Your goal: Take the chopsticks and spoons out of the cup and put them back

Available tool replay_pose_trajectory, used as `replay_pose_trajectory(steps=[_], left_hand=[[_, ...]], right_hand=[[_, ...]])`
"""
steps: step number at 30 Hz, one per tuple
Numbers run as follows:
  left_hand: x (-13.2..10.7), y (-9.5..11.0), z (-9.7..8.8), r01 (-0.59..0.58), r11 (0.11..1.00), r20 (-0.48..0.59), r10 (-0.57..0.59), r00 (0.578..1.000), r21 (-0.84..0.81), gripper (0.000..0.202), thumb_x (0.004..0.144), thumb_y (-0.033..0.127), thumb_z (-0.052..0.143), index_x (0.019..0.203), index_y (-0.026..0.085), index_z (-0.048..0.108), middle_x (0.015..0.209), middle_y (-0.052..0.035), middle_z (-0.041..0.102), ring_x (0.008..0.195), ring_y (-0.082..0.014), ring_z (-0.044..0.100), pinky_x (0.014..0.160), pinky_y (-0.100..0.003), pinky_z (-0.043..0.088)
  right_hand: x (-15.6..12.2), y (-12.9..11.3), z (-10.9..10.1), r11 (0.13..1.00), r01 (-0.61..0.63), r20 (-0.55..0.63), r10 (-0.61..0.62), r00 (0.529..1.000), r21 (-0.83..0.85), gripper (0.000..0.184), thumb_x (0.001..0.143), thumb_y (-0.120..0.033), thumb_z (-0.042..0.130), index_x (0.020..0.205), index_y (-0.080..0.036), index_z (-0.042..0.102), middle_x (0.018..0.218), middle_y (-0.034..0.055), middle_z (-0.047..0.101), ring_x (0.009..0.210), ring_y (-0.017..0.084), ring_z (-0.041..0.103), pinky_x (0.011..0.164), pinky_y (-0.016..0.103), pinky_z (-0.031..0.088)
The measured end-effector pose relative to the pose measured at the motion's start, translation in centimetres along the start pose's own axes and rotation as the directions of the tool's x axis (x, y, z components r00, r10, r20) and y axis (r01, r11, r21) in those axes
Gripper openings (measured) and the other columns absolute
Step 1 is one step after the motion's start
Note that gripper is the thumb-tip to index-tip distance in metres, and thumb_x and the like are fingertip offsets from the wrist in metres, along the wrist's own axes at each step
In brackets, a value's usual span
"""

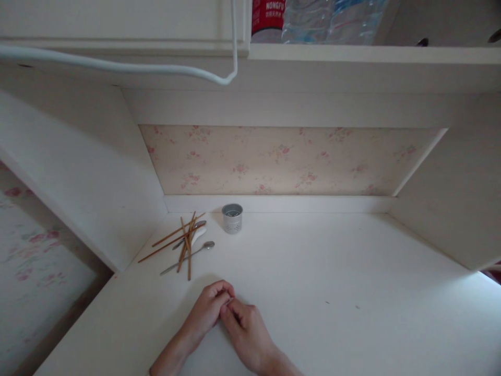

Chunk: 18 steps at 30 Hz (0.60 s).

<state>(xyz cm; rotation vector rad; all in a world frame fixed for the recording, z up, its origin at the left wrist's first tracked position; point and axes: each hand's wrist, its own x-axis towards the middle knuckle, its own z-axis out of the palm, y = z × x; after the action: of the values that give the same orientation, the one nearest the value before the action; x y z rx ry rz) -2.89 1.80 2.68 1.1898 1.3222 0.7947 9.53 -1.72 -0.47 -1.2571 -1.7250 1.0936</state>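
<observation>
My left hand (209,308) and my right hand (245,329) rest together on the white desk (332,292) near its front, fingertips touching. Both have curled, pinched fingers around something small that I cannot make out. Beyond the hands, to the upper left, lies a loose pile of wooden chopsticks (183,243) mixed with a metal spoon (191,255) and a white spoon (198,235). A small perforated metal cup (232,217) stands upright at the back of the desk, just right of the pile.
A floral-papered back panel (274,159) closes the desk alcove, with white side walls left and right. A shelf above holds plastic water bottles (313,21). A white cable (117,65) hangs across the top left.
</observation>
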Motion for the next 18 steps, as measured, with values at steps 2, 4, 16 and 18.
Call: replay_pose_trajectory(steps=[2, 4, 16, 18], left_hand=[[0.06, -0.08, 0.02, 0.003, 1.000, 0.000, -0.003, 1.000, -0.005, 0.012, 0.062, 0.029, 0.054, 0.066, 0.019, 0.059, 0.049, 0.0060, 0.040, 0.055, -0.0129, 0.040, 0.055, -0.024, 0.030], [0.13, -0.20, 0.04, 0.005, 1.000, 0.001, -0.005, 1.000, -0.007, 0.012, 0.062, 0.029, 0.054, 0.066, 0.019, 0.059, 0.049, 0.0063, 0.039, 0.054, -0.0125, 0.039, 0.054, -0.024, 0.029], [0.37, -0.56, -0.14, -0.013, 1.000, 0.016, 0.012, 1.000, 0.027, 0.014, 0.066, 0.030, 0.053, 0.068, 0.018, 0.059, 0.051, 0.0065, 0.040, 0.054, -0.0117, 0.037, 0.054, -0.023, 0.028], [0.45, -0.66, -0.13, -0.015, 1.000, 0.016, 0.015, 1.000, 0.024, 0.014, 0.065, 0.031, 0.053, 0.068, 0.018, 0.059, 0.052, 0.0061, 0.041, 0.054, -0.0119, 0.038, 0.054, -0.023, 0.029]], right_hand=[[0.00, 0.00, -0.01, 1.000, 0.005, 0.005, -0.005, 1.000, 0.007, 0.039, 0.097, -0.039, 0.042, 0.070, -0.018, 0.059, 0.066, -0.0015, 0.058, 0.059, 0.010, 0.049, 0.055, 0.021, 0.031], [0.01, 0.03, -0.01, 1.000, 0.005, 0.003, -0.005, 1.000, 0.002, 0.039, 0.097, -0.040, 0.042, 0.070, -0.018, 0.059, 0.065, -0.0016, 0.058, 0.059, 0.010, 0.048, 0.055, 0.022, 0.031], [0.09, -0.26, 0.01, 1.000, 0.005, 0.004, -0.005, 1.000, 0.028, 0.039, 0.097, -0.039, 0.042, 0.070, -0.018, 0.061, 0.067, -0.0008, 0.061, 0.060, 0.011, 0.051, 0.055, 0.022, 0.033], [0.19, -0.18, 0.04, 0.999, 0.003, 0.006, -0.003, 1.000, 0.033, 0.038, 0.097, -0.038, 0.043, 0.071, -0.019, 0.062, 0.068, -0.0008, 0.062, 0.060, 0.011, 0.053, 0.055, 0.022, 0.032]])
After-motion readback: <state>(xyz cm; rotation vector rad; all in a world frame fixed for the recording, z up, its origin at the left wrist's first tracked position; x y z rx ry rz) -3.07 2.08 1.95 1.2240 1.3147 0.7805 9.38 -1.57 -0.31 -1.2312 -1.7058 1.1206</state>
